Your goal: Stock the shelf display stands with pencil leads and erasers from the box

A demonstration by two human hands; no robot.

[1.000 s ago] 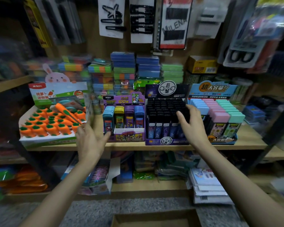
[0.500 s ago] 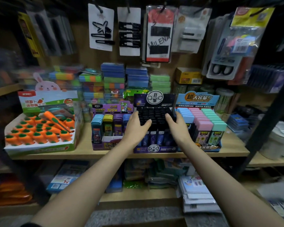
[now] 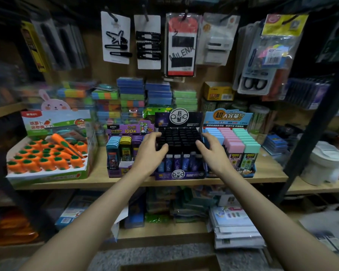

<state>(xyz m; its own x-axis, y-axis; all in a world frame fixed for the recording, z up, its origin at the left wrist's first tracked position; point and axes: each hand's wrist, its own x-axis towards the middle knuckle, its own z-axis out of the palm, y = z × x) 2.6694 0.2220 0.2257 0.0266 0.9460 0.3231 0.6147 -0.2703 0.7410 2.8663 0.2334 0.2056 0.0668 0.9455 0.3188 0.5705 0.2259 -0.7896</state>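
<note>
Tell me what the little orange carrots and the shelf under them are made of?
The carrot erasers look like soft matte rubber: dull orange bodies, green tops, no shine. Their display box looks like printed cardboard, with thin flat walls. The shelf looks like pale wood or wood-look board, smooth; which one is unclear.

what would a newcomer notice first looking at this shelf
The left hand and right hand rest on the black pencil lead stand mid-shelf. Far left sits a box of bright orange carrots; right of the black stand, pastel blue, pink and green cases.
</note>
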